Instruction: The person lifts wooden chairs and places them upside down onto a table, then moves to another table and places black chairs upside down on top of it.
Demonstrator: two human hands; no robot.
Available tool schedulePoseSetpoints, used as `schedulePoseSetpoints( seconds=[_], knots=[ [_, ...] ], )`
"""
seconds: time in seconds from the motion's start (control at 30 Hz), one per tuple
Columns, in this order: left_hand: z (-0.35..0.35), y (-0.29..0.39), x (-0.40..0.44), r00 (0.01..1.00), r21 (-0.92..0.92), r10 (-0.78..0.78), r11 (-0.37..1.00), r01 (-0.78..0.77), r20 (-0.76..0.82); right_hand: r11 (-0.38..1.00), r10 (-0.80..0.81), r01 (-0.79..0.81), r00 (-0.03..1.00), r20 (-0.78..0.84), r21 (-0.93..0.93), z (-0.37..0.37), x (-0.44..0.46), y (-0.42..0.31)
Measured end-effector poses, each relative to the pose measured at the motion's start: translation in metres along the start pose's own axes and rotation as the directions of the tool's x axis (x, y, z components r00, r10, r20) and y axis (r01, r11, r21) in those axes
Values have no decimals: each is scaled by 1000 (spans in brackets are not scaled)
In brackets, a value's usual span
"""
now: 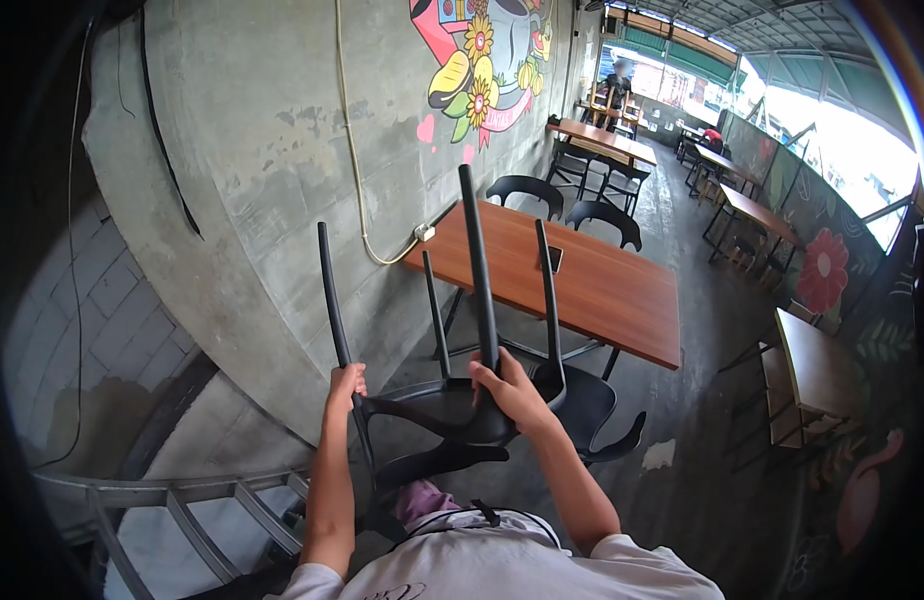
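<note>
A black chair is upside down in front of me, legs pointing up and backrest low near my body. My left hand is closed round the base of one leg at the left. My right hand grips the base of another leg at the right. Just beyond the raised legs stands a brown wooden table, with a dark phone-like object on top, partly behind a leg. A second black chair stands upright to the right of the held one, partly hidden by it.
A metal ladder lies at the lower left beside the concrete wall. Black chairs stand at the table's far side. More tables line the right wall. In the distance a person stands near another table.
</note>
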State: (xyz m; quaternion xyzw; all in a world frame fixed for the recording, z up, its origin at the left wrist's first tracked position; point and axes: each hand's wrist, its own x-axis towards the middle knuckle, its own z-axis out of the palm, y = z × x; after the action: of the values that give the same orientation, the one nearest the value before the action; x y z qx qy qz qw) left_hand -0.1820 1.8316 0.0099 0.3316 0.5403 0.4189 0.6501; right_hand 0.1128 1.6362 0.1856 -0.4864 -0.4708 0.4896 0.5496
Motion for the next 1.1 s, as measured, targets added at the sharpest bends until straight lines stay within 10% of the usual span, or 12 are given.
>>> schedulePoseSetpoints(
  seconds=[0.87, 1.1],
  knots=[
    [71, 37, -65, 924, -17, 319, 944, -330, -212, 994, -92, 58, 895, -436, -91, -32, 13, -39],
    [72, 84, -74, 894, -342, 411, 877, -337, 175, 975, -143, 48, 882, -450, -217, -67, 32, -34]
  ],
)
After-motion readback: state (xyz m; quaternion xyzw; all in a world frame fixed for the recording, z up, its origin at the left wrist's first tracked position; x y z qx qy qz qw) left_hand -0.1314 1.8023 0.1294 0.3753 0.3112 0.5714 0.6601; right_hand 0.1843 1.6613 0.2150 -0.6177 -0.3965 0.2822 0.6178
